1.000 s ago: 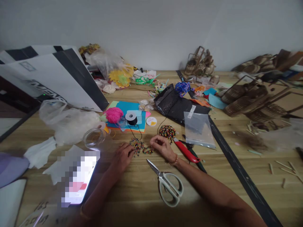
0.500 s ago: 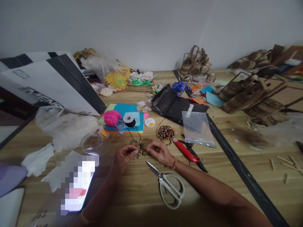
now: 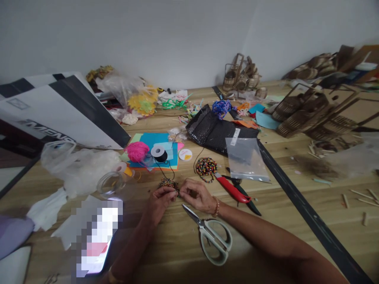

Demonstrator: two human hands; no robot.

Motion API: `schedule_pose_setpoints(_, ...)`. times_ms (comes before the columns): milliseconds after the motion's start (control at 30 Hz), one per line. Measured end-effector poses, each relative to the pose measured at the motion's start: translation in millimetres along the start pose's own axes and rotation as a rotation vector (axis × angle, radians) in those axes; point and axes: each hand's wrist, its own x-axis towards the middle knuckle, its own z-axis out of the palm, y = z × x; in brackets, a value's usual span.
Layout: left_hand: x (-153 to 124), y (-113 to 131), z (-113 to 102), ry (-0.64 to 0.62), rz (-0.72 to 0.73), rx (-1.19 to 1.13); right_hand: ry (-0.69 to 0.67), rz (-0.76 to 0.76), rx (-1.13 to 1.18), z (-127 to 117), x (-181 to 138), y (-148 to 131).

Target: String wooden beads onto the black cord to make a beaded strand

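Wood-grain tabletop (image 3: 166, 244) carries pale-handled scissors (image 3: 201, 223) (blades together), a coil of strung multicoloured beads (image 3: 206, 167), a black bubble mailer (image 3: 211, 132) and, at right, short wooden sticks (image 3: 346, 201).

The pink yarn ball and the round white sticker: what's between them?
In the head view, a spool of black cord on blue sheets sits between the pink ball and the sticker.

The bead pile (image 3: 167, 182) lies between the spool (image 3: 160, 154) behind and the scissors (image 3: 202, 224) in front.
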Motion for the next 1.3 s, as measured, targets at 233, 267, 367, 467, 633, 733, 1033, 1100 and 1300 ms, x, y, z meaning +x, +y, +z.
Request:
schedule_pose_setpoints(233,-0.2,2.2,1.5,0.045,0.019,0.005,-0.037,0.004,0.034,-0.2,1.9,-1.0)
schedule_pose_setpoints(267,-0.2,2.1,1.5,0.052,0.018,0.015,-0.045,0.005,0.035,-0.1,1.9,-0.7)
schedule_pose_setpoints(367,-0.4,1.6,1.1,0.061,0.028,0.036,-0.059,0.007,0.034,0.5,1.8,-0.1)
schedule_pose_setpoints(467,-0.7,0.9,0.4,0.057,0.050,0.060,-0.054,0.017,0.026,1.2,2.0,0.5)
schedule_pose_setpoints(633,-0.5,-0.6,-2.1,0.032,0.068,0.092,-0.062,0.019,0.034,2.3,1.2,3.5)
schedule_pose_setpoints(733,-0.3,-1.1,-2.5,0.022,0.071,0.107,-0.066,0.010,0.035,2.9,0.4,5.5)
schedule_pose_setpoints(1033,-2.2,-1.2,-2.8,0.028,0.050,0.130,-0.098,0.023,0.034,3.7,0.3,6.7)
schedule_pose_setpoints(1100,-2.3,-1.5,-3.7,0.027,0.061,0.154,-0.103,0.022,0.033,3.8,0.3,6.9)
schedule_pose_setpoints(1300,-3.8,3.1,-3.6,0.017,0.111,0.243,-0.109,0.027,0.017,4.0,0.0,7.5)
